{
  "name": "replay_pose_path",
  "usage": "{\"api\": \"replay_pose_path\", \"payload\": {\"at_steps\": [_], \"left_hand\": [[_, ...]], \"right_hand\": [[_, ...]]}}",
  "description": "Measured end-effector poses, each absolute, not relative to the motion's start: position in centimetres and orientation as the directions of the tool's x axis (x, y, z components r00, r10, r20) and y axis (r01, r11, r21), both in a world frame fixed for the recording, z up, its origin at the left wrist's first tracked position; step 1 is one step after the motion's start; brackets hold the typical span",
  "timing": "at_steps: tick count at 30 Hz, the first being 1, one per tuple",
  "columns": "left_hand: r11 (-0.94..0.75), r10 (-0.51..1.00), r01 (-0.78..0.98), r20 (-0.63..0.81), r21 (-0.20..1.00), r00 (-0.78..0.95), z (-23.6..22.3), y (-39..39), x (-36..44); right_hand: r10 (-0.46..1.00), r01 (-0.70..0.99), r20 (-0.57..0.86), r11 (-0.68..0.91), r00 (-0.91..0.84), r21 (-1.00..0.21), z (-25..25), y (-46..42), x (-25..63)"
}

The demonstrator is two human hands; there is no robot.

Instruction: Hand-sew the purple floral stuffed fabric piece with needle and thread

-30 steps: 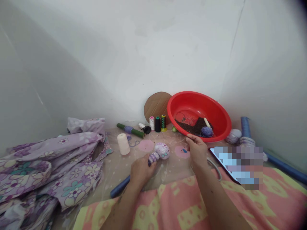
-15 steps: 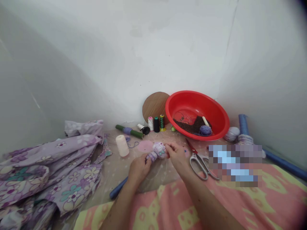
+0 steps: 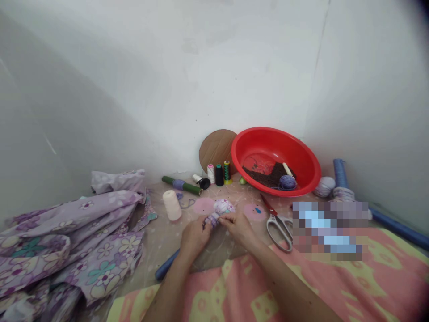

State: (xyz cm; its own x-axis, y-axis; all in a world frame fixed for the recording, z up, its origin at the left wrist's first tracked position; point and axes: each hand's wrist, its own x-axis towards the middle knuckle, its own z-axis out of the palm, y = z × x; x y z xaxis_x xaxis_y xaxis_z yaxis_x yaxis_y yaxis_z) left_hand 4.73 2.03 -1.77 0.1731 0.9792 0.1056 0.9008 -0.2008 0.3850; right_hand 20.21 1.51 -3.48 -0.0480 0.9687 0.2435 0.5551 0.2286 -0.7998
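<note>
A small round bundle of floral cloth [image 3: 224,206] forms the head of a blue stick [image 3: 165,268], with purple and white strips wound at its neck [image 3: 213,220]. My left hand [image 3: 195,236] is closed round the stick just below the wound neck. My right hand [image 3: 238,227] pinches finger and thumb together against the neck's right side; whatever is between those fingertips is too small to make out. To the left stands a cream spool of thread [image 3: 171,205]. Scissors [image 3: 279,228] with red blades and grey handles lie right of my right hand.
Behind, a red basin [image 3: 275,134] holds dark material and a purple yarn ball [image 3: 287,182]. Several thread spools [image 3: 219,175] and a green stick [image 3: 182,185] line the wall. Floral fabric [image 3: 110,243] is heaped left; a pink-yellow cloth [image 3: 228,290] lies in front. A blurred patch covers something at right.
My right hand has moved from the right side of the cloth head down and left to the neck. My left hand keeps its hold on the stick.
</note>
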Motion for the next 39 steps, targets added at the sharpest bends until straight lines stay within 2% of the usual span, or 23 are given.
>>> {"api": "replay_pose_path", "payload": {"at_steps": [14,39], "left_hand": [[-0.186,0.982,0.909,0.094,0.373,0.162,-1.8,1.9,4.7],[-0.197,0.979,0.919,0.124,0.341,0.164,-1.8,1.5,4.9]], "right_hand": [[0.985,0.637,0.155,0.166,-0.075,-0.752,-2.9,0.8,20.0],[0.977,0.650,0.190,0.210,-0.102,-0.731,-2.4,0.4,19.8]]}}
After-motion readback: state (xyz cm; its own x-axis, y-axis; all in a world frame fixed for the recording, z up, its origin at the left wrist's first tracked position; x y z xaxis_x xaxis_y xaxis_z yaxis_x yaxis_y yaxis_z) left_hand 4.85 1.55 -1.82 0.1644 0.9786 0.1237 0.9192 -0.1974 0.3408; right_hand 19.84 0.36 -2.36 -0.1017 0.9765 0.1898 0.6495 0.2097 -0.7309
